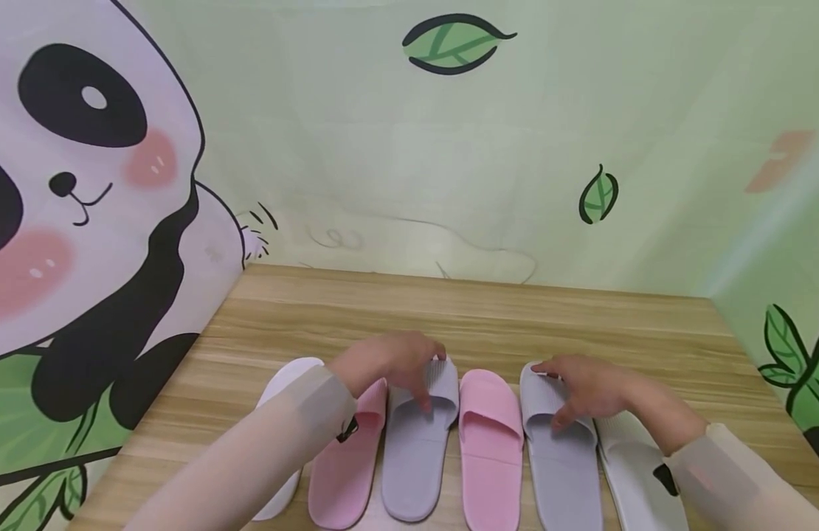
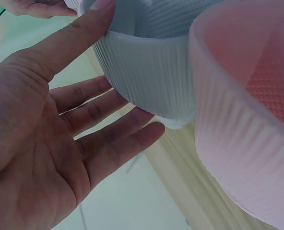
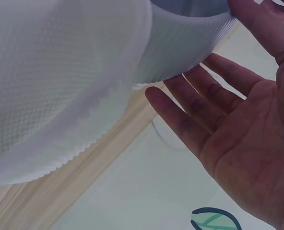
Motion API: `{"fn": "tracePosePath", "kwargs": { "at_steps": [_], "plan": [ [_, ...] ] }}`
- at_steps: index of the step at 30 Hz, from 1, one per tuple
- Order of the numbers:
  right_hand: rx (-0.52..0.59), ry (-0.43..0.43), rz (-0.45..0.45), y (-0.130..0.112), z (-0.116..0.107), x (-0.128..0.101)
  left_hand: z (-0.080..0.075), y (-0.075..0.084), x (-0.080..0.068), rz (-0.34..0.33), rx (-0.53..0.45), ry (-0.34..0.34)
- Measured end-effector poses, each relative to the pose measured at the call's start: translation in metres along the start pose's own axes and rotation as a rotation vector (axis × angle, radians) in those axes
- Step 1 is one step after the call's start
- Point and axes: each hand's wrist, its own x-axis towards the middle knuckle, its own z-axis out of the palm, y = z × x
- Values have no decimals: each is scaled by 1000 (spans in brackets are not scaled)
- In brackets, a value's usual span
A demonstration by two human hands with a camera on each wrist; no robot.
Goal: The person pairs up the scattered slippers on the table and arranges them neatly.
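**Two hands on the grey slippers in a row of six**

Six foam slide slippers lay side by side on the pale wooden bench [image 1: 489, 317], toes toward the wall: white, pink, grey, pink, grey, white. The left hand [image 1: 389, 363] rested over the toe band of the left ribbed grey foam slipper [image 1: 416, 442], its fingers straight and relaxed, thumb laid along the band's rim and fingertips against the ribbed outside, as the left wrist view showed. The right hand [image 1: 585, 391] lay the same way on the right ribbed grey foam slipper [image 1: 561, 450], palm open, fingers spread along the band.

Since neither hand was curled round its slipper, a lift from this contact would probably let the light foam slide off the fingers. The neighbours sat close, too: the pink foam slipper [image 1: 491, 442] between the two greys and the white foam slipper [image 1: 638, 472] at the right end could be nudged out of line by a sideways push.

No brand, label or writing could be read on any slipper; the wall showed only a cartoon panda [image 1: 77, 192] and leaves.
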Motion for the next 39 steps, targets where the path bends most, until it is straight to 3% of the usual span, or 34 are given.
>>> {"fn": "tracePosePath", "kwargs": {
  "at_steps": [15, 22, 33, 39],
  "plan": [
    [-52, 64, 7, 7, -1, 7, -4, -2, 11, 18, -37, 58],
    [-64, 98, 6, 10, -3, 14, -5, -9, 20, 5, -99, 85],
    [-60, 179, -2, 20, -12, 31, -14, -18, 36, -6, -68, 158],
    [-61, 208, 37, 19, -17, 38, -17, -24, 45, -6, -66, 187]
  ]
}}
